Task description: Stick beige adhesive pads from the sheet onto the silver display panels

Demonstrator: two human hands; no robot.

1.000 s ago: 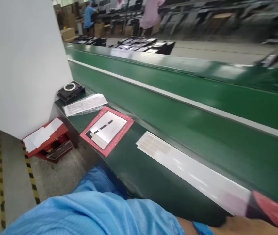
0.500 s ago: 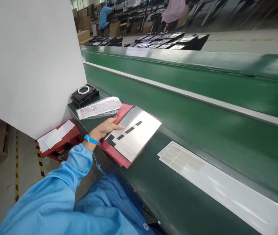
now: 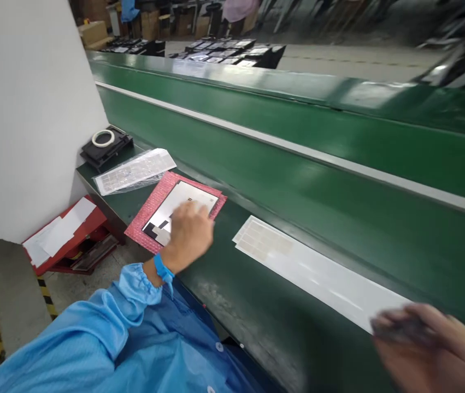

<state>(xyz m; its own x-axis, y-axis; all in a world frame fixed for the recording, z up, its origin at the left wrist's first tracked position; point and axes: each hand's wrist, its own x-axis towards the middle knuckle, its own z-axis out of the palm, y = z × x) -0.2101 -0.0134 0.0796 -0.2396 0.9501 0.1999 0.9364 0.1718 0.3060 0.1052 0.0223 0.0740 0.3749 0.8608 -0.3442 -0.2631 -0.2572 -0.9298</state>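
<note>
My left hand (image 3: 190, 232), with a blue strap on its wrist, is over the near right part of a flat silver panel (image 3: 175, 203). The panel has black patches and lies on pink bubble wrap (image 3: 144, 215) on the green bench. Its fingers are curled and blurred, so I cannot make out whether they hold anything. At the lower right, my right hand (image 3: 429, 338) is smeared by motion, with something dark and indistinct at its fingers. It overlaps the near edge of long white sheets (image 3: 322, 273) with grey label blocks at their left end.
A black fixture with a white ring (image 3: 107, 144) and a bagged label sheet (image 3: 136, 170) stand at the bench's left end. A white partition (image 3: 31, 109) rises there. Below is a red box (image 3: 72, 234) with papers. The green belt (image 3: 298, 169) runs behind, with a white strip.
My left hand has left the panel's left edge and moved right, over it. The panel and pink wrap now lie flatter. My right hand has come into view. The view has shifted right.
</note>
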